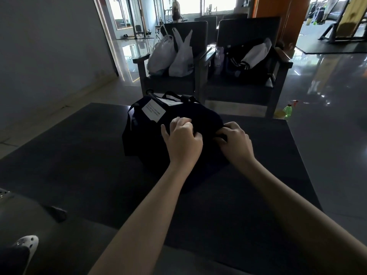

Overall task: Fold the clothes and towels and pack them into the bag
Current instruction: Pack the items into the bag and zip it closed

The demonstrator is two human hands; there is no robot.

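A black duffel bag (143, 135) with a white label (153, 112) stands on the dark low table (69, 165). My left hand (181, 139) rests on the bag's top, fingers curled and pinching dark fabric or a zip pull; which one is too dark to tell. My right hand (236, 144) grips the dark edge at the bag's right end. The bag's handles (174, 96) rise at its far side. The bag's inside is hidden.
Behind the table stand two dark armchairs: one (143, 62) holds white plastic bags (172, 54), the other (282, 62) a black-and-white jacket (248, 58). A green bottle (287, 111) stands on the glossy floor at right. A white clog (26, 243) shows at bottom left.
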